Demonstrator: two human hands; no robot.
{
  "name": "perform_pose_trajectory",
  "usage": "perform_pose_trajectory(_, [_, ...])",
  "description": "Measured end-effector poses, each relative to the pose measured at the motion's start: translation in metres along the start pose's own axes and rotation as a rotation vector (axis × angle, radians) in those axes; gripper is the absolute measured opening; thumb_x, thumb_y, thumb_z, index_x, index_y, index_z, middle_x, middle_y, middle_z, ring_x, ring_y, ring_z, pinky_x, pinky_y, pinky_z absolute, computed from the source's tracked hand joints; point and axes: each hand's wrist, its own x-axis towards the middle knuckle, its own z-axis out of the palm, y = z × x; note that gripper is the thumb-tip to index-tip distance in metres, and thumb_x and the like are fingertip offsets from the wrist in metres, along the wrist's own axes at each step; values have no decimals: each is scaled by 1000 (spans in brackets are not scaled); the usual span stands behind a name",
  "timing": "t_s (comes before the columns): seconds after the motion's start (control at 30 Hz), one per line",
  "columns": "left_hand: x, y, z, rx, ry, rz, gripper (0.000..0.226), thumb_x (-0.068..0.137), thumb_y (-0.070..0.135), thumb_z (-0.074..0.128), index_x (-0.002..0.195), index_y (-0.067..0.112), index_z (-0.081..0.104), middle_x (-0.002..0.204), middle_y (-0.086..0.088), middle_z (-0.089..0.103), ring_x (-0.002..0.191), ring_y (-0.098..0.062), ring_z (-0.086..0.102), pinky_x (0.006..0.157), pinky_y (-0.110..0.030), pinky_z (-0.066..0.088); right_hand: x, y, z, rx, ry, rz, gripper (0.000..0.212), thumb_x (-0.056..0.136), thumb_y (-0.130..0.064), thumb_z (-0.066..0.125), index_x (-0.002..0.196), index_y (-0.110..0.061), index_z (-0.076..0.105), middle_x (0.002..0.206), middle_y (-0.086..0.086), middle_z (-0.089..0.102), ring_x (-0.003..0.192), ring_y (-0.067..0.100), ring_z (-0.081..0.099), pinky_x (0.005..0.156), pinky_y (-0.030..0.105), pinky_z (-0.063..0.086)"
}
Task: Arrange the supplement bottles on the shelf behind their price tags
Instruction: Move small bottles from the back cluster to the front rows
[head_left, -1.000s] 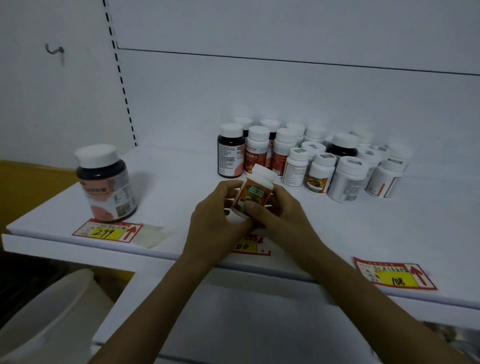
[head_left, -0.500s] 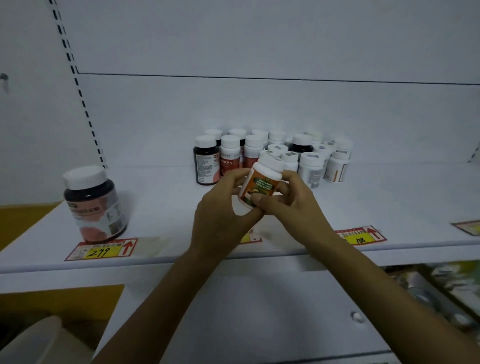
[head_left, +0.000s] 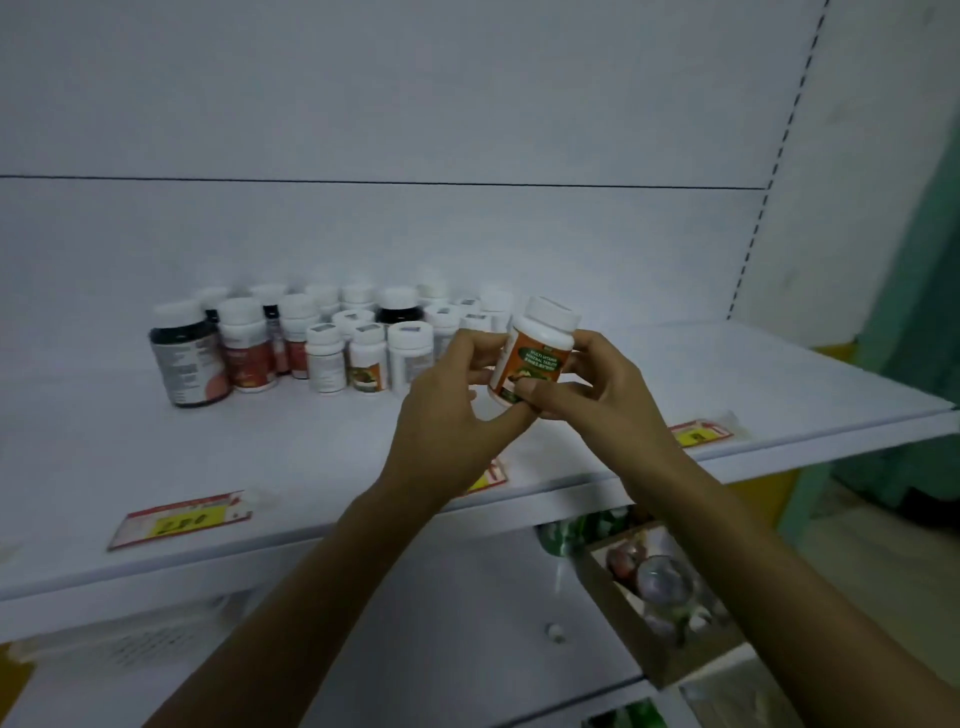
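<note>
I hold a small white bottle with an orange label (head_left: 532, 353) tilted above the white shelf (head_left: 311, 447), gripped by my left hand (head_left: 457, 415) and my right hand (head_left: 597, 395). Several white-capped supplement bottles (head_left: 332, 338) stand clustered at the back left, fronted by a dark bottle (head_left: 187, 358). Along the shelf's front edge lie red-and-yellow price tags: one at left (head_left: 182, 519), one partly hidden under my left hand (head_left: 491, 475), one at right (head_left: 698, 434).
The shelf's back panel (head_left: 467, 234) is white, with a perforated upright (head_left: 774, 171) at the right. Below the shelf, a cardboard box of small items (head_left: 660, 587) sits at the lower right, and another white shelf (head_left: 441, 623) lies under my forearms.
The view has swung right: the bottle cluster now lies left of my hands and the big dark jar by the 299 tag is out of view. Both hands still hold the orange-label bottle.
</note>
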Motion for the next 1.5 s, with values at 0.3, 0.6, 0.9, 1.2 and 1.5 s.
perform_pose_trajectory(0.3, [30, 40, 184, -63, -57, -46, 40, 72, 30, 76, 101, 23, 50, 99, 14, 62, 92, -4, 63, 77, -11, 49, 16, 66, -188, -142, -106, -20, 42, 79, -16, 72, 118, -21, 56, 106, -5, 67, 88, 3, 67, 76, 19, 56])
perform_pose_trajectory(0.6, [38, 15, 185, 174, 66, -197, 46, 71, 32, 77, 106, 18, 51, 102, 7, 64, 90, -8, 63, 74, -15, 50, 69, 108, -175, -109, -381, -14, 44, 79, -15, 73, 118, -16, 54, 111, 4, 67, 95, 17, 67, 81, 33, 58])
perform_pose_trajectory(0.9, [36, -4, 195, 337, 77, -322, 48, 77, 44, 68, 116, 21, 51, 111, 2, 67, 95, -14, 64, 82, -37, 54, 77, 141, -162, -155, -416, -89, 48, 82, -23, 71, 124, -17, 49, 110, -5, 61, 101, 16, 62, 86, 30, 53])
perform_pose_trajectory(1.2, [41, -7, 199, 413, 83, -346, 49, 79, 49, 64, 120, 26, 52, 118, 7, 64, 102, -12, 62, 84, -30, 51, 75, 146, -157, -233, -395, -112, 56, 89, -25, 62, 139, -15, 37, 130, 3, 57, 114, 18, 56, 92, 30, 48])
perform_pose_trajectory(1.5, [44, 9, 156, 247, 98, -308, 52, 81, 33, 67, 128, 26, 45, 120, 9, 60, 99, -3, 58, 80, -12, 46, 78, 99, -161, -282, -46, -328, 67, 84, -37, 67, 140, -17, 37, 142, 1, 45, 128, 14, 43, 102, 25, 35])
